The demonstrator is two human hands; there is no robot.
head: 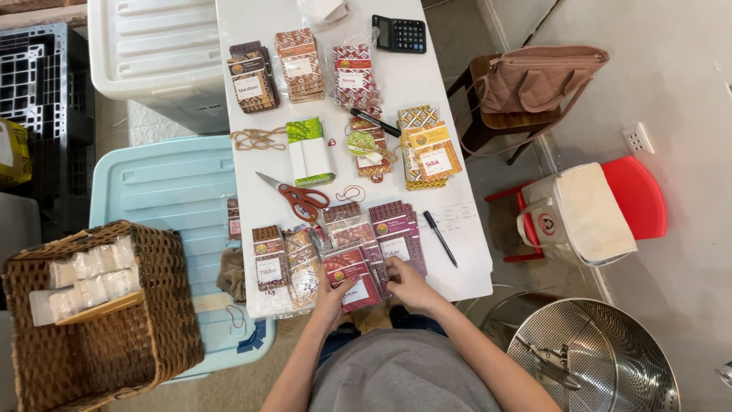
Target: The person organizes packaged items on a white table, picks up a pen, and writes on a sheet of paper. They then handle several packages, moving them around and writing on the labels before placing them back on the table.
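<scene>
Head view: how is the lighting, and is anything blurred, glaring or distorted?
Head view: even, soft light, faint shadows; packets under the left hand and right hand stay sharp; the white table looks bright but not blown out; mild glare on the steel pot; edges bow slightly.

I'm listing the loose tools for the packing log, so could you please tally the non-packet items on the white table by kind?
Scissors: 1
Calculator: 1
Pens: 2, a black pen and a marker
Coil of twine: 1
Total: 5

A small home packing workroom — labelled patterned packets [355,268] cover the white table [473,259]. Scissors [296,197], calculator [399,33] and storage bins [156,46] stand near its edges
</scene>
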